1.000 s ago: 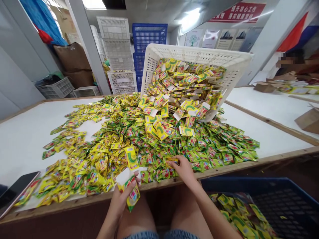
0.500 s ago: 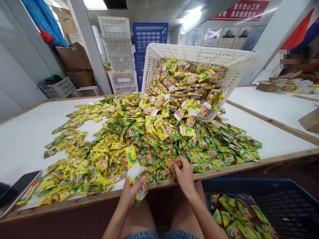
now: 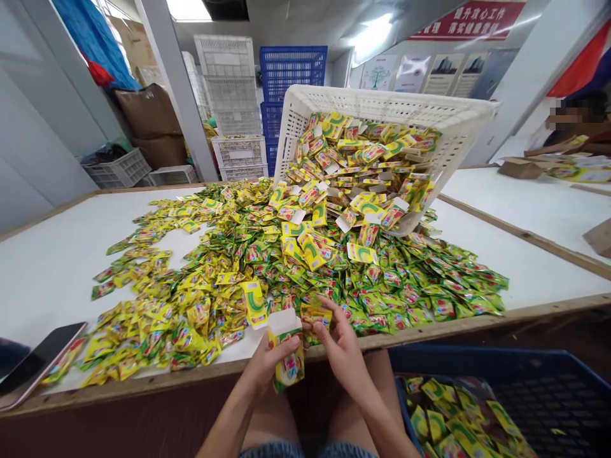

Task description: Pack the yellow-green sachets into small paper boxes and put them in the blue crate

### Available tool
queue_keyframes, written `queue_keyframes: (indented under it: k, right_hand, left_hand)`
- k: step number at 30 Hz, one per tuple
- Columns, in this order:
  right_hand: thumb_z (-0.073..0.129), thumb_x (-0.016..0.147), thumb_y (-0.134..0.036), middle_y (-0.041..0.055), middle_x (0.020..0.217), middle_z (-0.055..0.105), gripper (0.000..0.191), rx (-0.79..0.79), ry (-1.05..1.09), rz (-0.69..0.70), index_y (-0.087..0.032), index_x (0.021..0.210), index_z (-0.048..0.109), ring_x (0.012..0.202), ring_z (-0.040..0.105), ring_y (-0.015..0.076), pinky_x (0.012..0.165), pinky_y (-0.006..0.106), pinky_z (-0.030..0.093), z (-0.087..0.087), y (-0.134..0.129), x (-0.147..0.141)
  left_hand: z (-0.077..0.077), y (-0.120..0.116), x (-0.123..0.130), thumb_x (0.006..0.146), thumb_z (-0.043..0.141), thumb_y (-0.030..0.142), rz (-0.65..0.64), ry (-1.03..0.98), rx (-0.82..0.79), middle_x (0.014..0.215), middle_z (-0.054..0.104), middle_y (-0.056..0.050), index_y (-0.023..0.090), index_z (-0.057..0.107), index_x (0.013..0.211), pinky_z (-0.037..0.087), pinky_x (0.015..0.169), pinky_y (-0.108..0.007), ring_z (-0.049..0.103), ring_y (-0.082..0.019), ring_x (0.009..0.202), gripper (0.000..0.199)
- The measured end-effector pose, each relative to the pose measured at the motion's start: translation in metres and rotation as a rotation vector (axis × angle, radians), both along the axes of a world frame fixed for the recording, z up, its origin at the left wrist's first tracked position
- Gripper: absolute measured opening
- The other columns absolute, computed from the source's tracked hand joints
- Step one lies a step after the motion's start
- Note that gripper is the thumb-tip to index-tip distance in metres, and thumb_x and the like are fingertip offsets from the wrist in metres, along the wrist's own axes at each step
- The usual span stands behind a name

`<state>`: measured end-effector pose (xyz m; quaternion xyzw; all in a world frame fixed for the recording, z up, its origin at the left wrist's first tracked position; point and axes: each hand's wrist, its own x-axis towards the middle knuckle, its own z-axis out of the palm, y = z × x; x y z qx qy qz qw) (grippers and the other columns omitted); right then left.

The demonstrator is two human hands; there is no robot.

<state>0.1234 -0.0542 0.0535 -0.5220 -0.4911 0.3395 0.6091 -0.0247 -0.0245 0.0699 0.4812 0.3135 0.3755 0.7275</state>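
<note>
My left hand (image 3: 267,361) is closed around a small yellow and green carton (image 3: 289,356), held upright over the table's front edge with its white top flap raised. Close beside it on the right, my right hand (image 3: 341,343) pinches a small yellow sachet (image 3: 315,316) between thumb and fingers, apart from the carton's top. Behind both hands spreads a heap of green sachets (image 3: 377,289), with yellow sachets (image 3: 191,312) to the left. A flat yellow carton (image 3: 254,302) lies on the heap just behind my left hand.
A tilted white basket (image 3: 449,137) spills several open cartons (image 3: 367,203) onto the heap. At the left front lies a phone (image 3: 42,362). Below the table edge on the right stands a blue crate (image 3: 525,375) holding packed cartons (image 3: 443,413). A co-worker (image 3: 580,121) sits at the far right.
My right hand has lifted a yellow sachet from the heap and moved left toward the carton. My left hand has shifted right with the carton, which now stands more upright.
</note>
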Motion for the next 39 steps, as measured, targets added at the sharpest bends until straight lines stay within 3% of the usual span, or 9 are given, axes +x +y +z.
queue_keyframes:
  k: [4, 7, 10, 13, 17, 21, 27, 34, 39]
  right_hand:
    - [0.051, 0.083, -0.035, 0.0084, 0.099, 0.064, 0.029, -0.032, -0.082, 0.003, -0.018, 0.107, 0.053, 0.09, 0.06, 0.0212, 0.079, 0.033, 0.047, -0.002, 0.004, 0.002]
    - [0.048, 0.085, -0.035, 0.0088, 0.097, 0.063, 0.027, 0.021, -0.072, -0.034, -0.017, 0.106, 0.052, 0.087, 0.059, 0.0205, 0.076, 0.032, 0.048, 0.01, 0.012, 0.006]
    - [0.045, 0.086, -0.028, 0.0071, 0.096, 0.061, 0.022, 0.084, -0.131, 0.124, -0.019, 0.105, 0.051, 0.087, 0.058, 0.0186, 0.075, 0.03, 0.048, 0.031, 0.022, 0.006]
    - [0.045, 0.083, -0.016, 0.0047, 0.093, 0.058, 0.018, 0.12, -0.402, 0.261, -0.019, 0.098, 0.054, 0.087, 0.055, 0.0174, 0.077, 0.029, 0.045, 0.046, 0.031, 0.002]
    - [0.043, 0.079, -0.005, 0.0053, 0.091, 0.052, 0.021, 0.136, -0.79, 0.288, -0.018, 0.092, 0.053, 0.08, 0.052, 0.0167, 0.07, 0.028, 0.043, 0.052, 0.038, -0.006]
    - [0.045, 0.074, 0.001, 0.0053, 0.09, 0.049, 0.026, 0.207, -1.009, 0.375, -0.017, 0.091, 0.052, 0.071, 0.05, 0.0149, 0.063, 0.025, 0.042, 0.055, 0.042, -0.014]
    - [0.041, 0.081, -0.002, 0.0071, 0.095, 0.05, 0.029, 0.399, -0.952, 0.454, -0.018, 0.104, 0.051, 0.085, 0.05, 0.0167, 0.074, 0.026, 0.044, 0.059, 0.05, -0.021]
    - [0.043, 0.084, -0.007, 0.007, 0.096, 0.051, 0.025, 0.369, -0.86, 0.441, -0.018, 0.105, 0.051, 0.089, 0.05, 0.0176, 0.079, 0.029, 0.044, 0.039, 0.047, -0.031]
    - [0.048, 0.083, -0.013, 0.0086, 0.102, 0.053, 0.028, 0.343, -0.808, 0.33, -0.019, 0.11, 0.048, 0.095, 0.046, 0.0222, 0.085, 0.039, 0.04, 0.042, 0.04, -0.024]
  left_hand:
    - [-0.005, 0.003, -0.005, 0.065, 0.069, 0.036, 0.004, -0.022, -0.06, 0.092, 0.067, -0.011, 0.013, 0.065, 0.098, 0.047, 0.066, -0.03, 0.063, -0.022, 0.076, 0.04]
    - [-0.014, 0.01, -0.007, 0.063, 0.072, 0.035, 0.049, 0.015, -0.072, 0.078, 0.067, -0.007, 0.013, 0.064, 0.09, 0.047, 0.065, -0.03, 0.062, -0.019, 0.067, 0.036]
    - [-0.019, 0.017, -0.006, 0.057, 0.076, 0.033, 0.067, 0.071, -0.04, 0.067, 0.064, -0.003, 0.013, 0.063, 0.084, 0.046, 0.06, -0.028, 0.058, -0.016, 0.058, 0.036]
    - [-0.02, 0.019, -0.006, 0.058, 0.075, 0.03, 0.054, 0.1, 0.028, 0.065, 0.062, -0.001, 0.013, 0.061, 0.086, 0.044, 0.057, -0.026, 0.055, -0.014, 0.056, 0.036]
    - [-0.016, 0.02, -0.01, 0.058, 0.075, 0.025, 0.026, 0.167, 0.114, 0.077, 0.065, -0.003, 0.013, 0.061, 0.092, 0.045, 0.066, -0.026, 0.057, -0.016, 0.068, 0.039]
    - [-0.009, 0.02, -0.013, 0.053, 0.077, 0.023, -0.01, 0.2, 0.049, 0.069, 0.064, -0.001, 0.014, 0.061, 0.082, 0.045, 0.062, -0.026, 0.056, -0.016, 0.062, 0.034]
    - [-0.001, 0.02, -0.019, 0.052, 0.077, 0.028, -0.086, 0.126, -0.054, 0.056, 0.061, 0.0, 0.014, 0.06, 0.066, 0.044, 0.055, -0.026, 0.054, -0.014, 0.052, 0.027]
    - [-0.014, 0.023, -0.025, 0.052, 0.076, 0.025, -0.045, 0.071, -0.085, 0.059, 0.062, -0.001, 0.014, 0.061, 0.068, 0.045, 0.058, -0.027, 0.056, -0.015, 0.055, 0.025]
    - [-0.022, 0.033, -0.028, 0.056, 0.075, 0.024, -0.034, 0.044, 0.001, 0.063, 0.062, -0.001, 0.013, 0.062, 0.071, 0.045, 0.062, -0.027, 0.056, -0.015, 0.06, 0.023]
